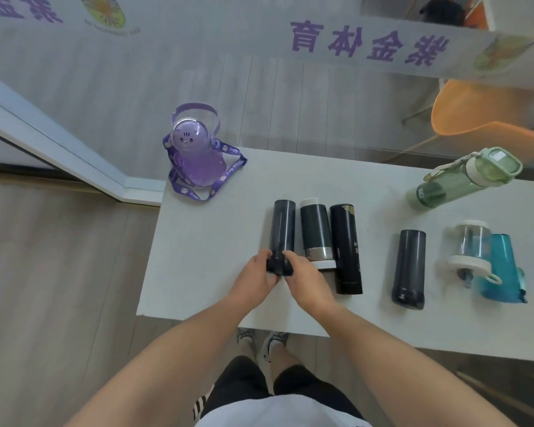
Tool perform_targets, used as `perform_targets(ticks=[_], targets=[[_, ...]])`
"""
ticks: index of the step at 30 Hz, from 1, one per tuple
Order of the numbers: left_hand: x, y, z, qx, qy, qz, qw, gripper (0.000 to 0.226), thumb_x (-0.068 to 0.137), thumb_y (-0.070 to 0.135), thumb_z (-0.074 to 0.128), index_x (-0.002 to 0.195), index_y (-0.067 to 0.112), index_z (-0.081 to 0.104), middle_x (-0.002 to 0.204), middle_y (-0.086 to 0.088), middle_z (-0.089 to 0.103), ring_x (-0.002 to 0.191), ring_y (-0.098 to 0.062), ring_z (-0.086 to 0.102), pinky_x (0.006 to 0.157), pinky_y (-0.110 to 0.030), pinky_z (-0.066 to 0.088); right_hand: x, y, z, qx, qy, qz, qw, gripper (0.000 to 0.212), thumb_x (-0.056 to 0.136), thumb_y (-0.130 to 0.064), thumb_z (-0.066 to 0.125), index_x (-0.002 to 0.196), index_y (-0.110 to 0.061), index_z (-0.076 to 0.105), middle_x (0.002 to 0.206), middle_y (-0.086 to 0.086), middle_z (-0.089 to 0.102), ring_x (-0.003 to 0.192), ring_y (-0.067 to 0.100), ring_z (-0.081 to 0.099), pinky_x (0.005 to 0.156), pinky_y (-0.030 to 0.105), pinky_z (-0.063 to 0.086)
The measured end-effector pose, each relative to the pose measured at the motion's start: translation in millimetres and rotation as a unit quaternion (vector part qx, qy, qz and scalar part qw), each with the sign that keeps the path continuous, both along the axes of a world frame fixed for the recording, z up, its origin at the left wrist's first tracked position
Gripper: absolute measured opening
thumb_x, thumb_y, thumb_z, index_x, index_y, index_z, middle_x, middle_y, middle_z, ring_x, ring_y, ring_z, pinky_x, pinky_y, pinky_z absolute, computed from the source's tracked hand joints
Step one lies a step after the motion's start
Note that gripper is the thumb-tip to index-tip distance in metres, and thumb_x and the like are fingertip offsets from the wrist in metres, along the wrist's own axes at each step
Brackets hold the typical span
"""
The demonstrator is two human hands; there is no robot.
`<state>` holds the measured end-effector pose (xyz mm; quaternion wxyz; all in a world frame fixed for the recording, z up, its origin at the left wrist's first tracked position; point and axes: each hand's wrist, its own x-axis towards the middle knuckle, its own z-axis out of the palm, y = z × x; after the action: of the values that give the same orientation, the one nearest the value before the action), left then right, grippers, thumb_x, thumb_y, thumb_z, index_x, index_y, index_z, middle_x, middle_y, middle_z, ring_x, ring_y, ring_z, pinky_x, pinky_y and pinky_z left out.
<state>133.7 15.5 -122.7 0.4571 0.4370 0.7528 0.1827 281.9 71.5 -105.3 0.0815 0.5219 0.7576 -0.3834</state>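
Mid-step, by the look of it, in lining up dark bottles on the white tabletop (204,272) — squaring off the smoky grey bottle (282,229). Laid flat at the left end of a row, just beside the dark green flask (314,229), with the black flask (346,241) next along. Held at the near cap end by left hand (256,272) and right hand (304,272), with each grip clamped on the cap from its own side. Next, probably: nudging it parallel to its neighbours, releasing gently to avoid a roll — then reaching for the second smoky bottle (409,266), lying well apart to the right.
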Motion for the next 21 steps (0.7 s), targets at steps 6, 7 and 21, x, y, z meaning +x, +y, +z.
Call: perform_targets(ticks=[6, 7, 21], targets=[[-36, 18, 40, 0.016, -0.038, 0.034, 0.999, 0.056, 0.085, 0.051, 0.071, 0.128, 0.035, 0.038, 0.105, 0.006, 0.07, 0.097, -0.011, 0.065, 0.083, -0.027, 0.049, -21, 31, 39, 0.024, 0.108, -0.052, 0.992, 0.045, 0.095, -0.029, 0.068, 0.137, -0.027, 0.054, 0.128, -0.009, 0.062, 0.118, 0.013, 0.054, 0.104, 0.038, 0.048], [-42, 25, 47, 0.02, -0.033, 0.039, 0.998, 0.055, 0.086, 0.053, 0.069, 0.128, 0.037, 0.038, 0.102, 0.006, 0.071, 0.095, -0.011, 0.067, 0.083, -0.028, 0.05, -28, 39, 47, 0.009, 0.137, -0.072, 0.988, 0.042, 0.095, -0.028, 0.068, 0.135, -0.028, 0.056, 0.123, -0.012, 0.063, 0.114, 0.01, 0.057, 0.102, 0.035, 0.049], [-138, 137, 101, 0.161, 0.22, -0.147, 0.951, 0.046, 0.1, 0.034, 0.048, 0.144, 0.029, 0.037, 0.147, 0.001, 0.037, 0.124, -0.027, 0.046, 0.095, -0.048, 0.049, -136, 153, 91, -0.026, 0.191, -0.214, 0.957, 0.033, 0.094, -0.027, 0.068, 0.124, -0.016, 0.063, 0.113, 0.003, 0.069, 0.101, 0.019, 0.067, 0.087, 0.027, 0.049]])
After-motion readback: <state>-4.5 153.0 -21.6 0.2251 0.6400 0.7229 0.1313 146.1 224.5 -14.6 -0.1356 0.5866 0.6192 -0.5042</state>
